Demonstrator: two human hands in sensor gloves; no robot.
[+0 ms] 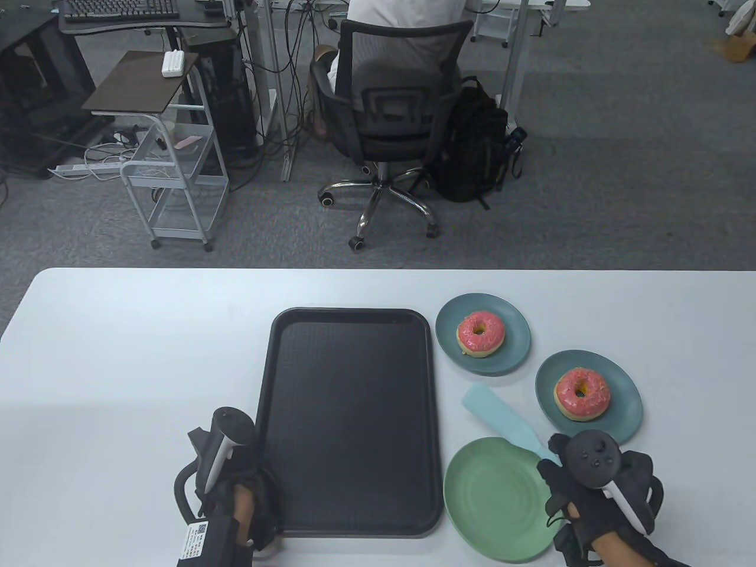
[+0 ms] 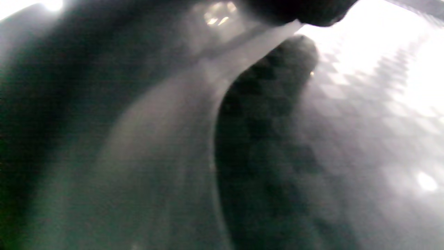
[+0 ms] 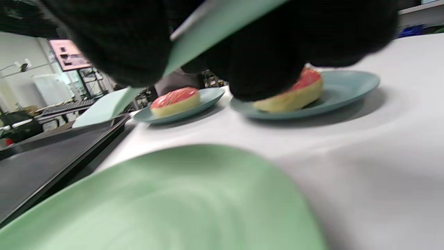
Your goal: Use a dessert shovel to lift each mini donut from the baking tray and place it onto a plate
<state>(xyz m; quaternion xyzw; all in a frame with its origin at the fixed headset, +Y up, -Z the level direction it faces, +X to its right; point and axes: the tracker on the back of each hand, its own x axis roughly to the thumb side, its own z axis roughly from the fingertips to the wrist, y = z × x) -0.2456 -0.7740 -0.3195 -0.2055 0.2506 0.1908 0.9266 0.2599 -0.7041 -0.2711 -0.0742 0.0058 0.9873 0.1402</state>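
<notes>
The black baking tray lies in the middle of the table with nothing on it. Two pink-iced mini donuts sit on blue-grey plates: one on the far plate, one on the nearer right plate. A green plate in front of them holds nothing. My right hand grips the handle of the pale blue dessert shovel, whose bare blade points up-left over the table beside the tray. My left hand holds the tray's near-left rim; its gloved finger lies over the rim, blurred.
The table's far edge runs behind the plates. Beyond it a person sits on an office chair, with a small white cart to the left. The right wrist view shows both donuts past the green plate.
</notes>
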